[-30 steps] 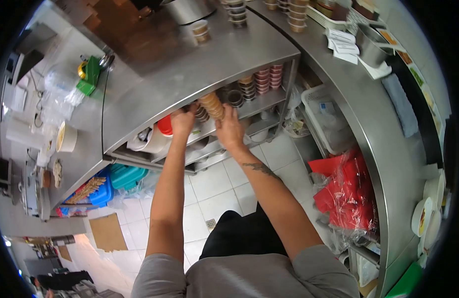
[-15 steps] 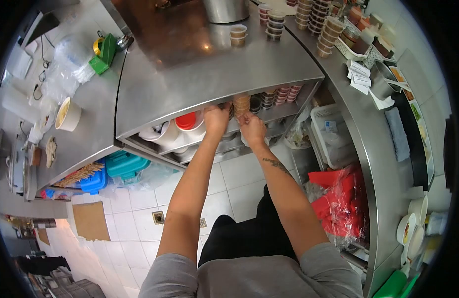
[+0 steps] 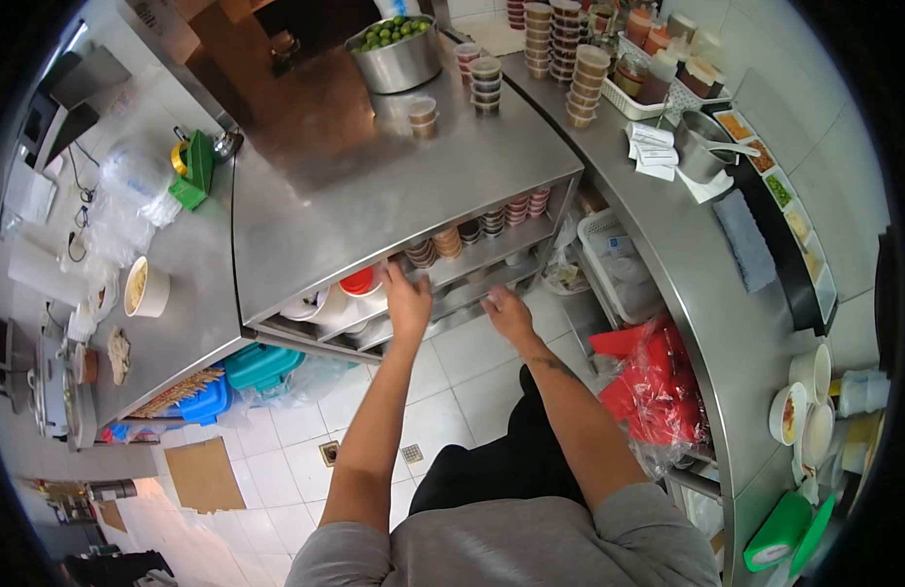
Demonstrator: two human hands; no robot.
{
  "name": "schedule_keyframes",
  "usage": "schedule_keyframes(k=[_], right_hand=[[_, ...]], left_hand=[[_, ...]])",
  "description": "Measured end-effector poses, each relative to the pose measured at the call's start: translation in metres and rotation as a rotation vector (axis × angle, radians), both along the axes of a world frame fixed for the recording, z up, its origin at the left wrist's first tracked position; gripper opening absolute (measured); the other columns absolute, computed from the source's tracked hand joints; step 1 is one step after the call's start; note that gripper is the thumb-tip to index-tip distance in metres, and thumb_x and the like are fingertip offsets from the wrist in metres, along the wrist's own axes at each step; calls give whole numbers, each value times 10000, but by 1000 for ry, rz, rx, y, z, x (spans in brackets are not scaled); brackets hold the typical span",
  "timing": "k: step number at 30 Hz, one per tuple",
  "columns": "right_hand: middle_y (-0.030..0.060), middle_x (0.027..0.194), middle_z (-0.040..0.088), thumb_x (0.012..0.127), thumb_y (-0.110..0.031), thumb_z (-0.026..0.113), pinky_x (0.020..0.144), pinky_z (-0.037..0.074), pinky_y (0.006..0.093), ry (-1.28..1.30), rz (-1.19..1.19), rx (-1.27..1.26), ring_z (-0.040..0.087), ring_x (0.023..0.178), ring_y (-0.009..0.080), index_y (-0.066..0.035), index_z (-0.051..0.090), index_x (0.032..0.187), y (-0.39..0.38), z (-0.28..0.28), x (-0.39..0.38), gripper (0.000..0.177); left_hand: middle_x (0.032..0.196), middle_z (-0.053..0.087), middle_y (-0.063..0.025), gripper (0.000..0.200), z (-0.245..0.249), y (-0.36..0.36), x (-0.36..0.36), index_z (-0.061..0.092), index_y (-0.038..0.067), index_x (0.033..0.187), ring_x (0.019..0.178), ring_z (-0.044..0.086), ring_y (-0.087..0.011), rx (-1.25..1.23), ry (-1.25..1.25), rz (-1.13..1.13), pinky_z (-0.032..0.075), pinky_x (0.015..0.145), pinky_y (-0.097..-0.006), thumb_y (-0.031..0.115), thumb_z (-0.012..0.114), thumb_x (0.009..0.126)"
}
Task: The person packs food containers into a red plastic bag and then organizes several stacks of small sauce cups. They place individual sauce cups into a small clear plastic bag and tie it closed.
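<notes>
My left hand is just in front of the shelf under the steel counter, beside the red lid and the short stacks of brown cups. Its fingers are apart and hold nothing visible. Lower right, my right hand hangs in front of the shelf edge, its fingers curled and blurred. Tan sauce cups stand stacked on the shelf, with dark cups and pink-red cups to their right.
On the steel counter stand a pot of green limes and stacked sauce cups. A white basket and red plastic packages are at the right. A noodle bowl stands at the left.
Both hands have drawn back from the cup stacks on the shelf. My right hand has let go of the tan stack. The view has shifted, showing the limes in the pot.
</notes>
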State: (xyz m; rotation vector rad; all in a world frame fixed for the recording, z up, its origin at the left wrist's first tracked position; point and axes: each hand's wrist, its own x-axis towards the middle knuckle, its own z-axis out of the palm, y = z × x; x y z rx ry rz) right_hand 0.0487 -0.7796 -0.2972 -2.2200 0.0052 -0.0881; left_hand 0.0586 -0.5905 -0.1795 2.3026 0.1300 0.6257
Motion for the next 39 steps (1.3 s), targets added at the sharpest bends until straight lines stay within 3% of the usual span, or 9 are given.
schedule_keyframes(k=[7,11,14,22,28,29,32,33,39], right_hand=[[134,750,640,851,-340,629,665,486,359,363,-172,180,623,725,266,-23,591,955,-47,14,-115,336],[63,764,612,877,-396,601,666,454,296,500,-189,620,566,718,159,-20,593,935,-28,29,-138,381],[20,839,585,897,-396,579,705,423,257,453,-64,786,524,765,108,-38,574,1025,-7,80,-147,381],[1,875,589,848,-190,664,643,422,224,638,337,905,530,747,88,-55,549,1115,-17,149,-175,320],[-33,711,520,852,-131,656,489,343,214,609,41,979,438,580,53,-74,580,884,-35,151,-204,100],[-49,659,470,856,-133,655,447,287,222,573,-33,929,376,531,45,-86,552,781,-31,160,-208,136],[-62,666,463,859,-154,662,468,289,220,374,-48,848,368,541,44,-87,539,756,-30,157,-212,174],[-67,668,461,870,-169,649,476,292,219,329,-45,819,367,549,42,-87,536,750,-27,159,-212,184],[-73,715,477,944,-273,536,570,357,197,400,-36,1130,429,651,45,-70,586,874,13,218,-217,220]], left_hand=[[838,584,-243,212,-70,-9,-118,573,-16,907,814,577,-417,-71,552,-437,470,739,-474,180,613,836],[780,628,-141,204,-46,-43,-162,573,-5,964,642,617,-239,-338,467,-585,498,594,-379,166,600,856],[729,589,-76,144,-3,-38,-154,539,11,937,627,592,-157,-754,894,-679,482,555,-306,121,580,854],[655,513,-34,33,33,12,-137,524,35,802,554,474,-125,-694,457,-335,393,500,-272,55,513,826],[645,485,-14,79,43,52,-152,521,43,727,637,453,-125,-886,449,-153,375,584,-270,65,523,803],[717,512,-60,72,46,59,-156,521,29,780,708,493,-179,-771,530,-152,404,645,-304,81,568,796],[863,521,-130,223,73,45,-178,510,12,906,786,512,-257,47,-84,-58,425,707,-357,99,657,763],[1008,486,-188,403,98,38,-186,472,3,1023,870,508,-335,150,-48,-145,422,775,-414,114,722,728],[892,582,-188,285,96,-33,-215,472,13,1019,847,591,-329,-419,384,-684,472,701,-398,117,644,816]])
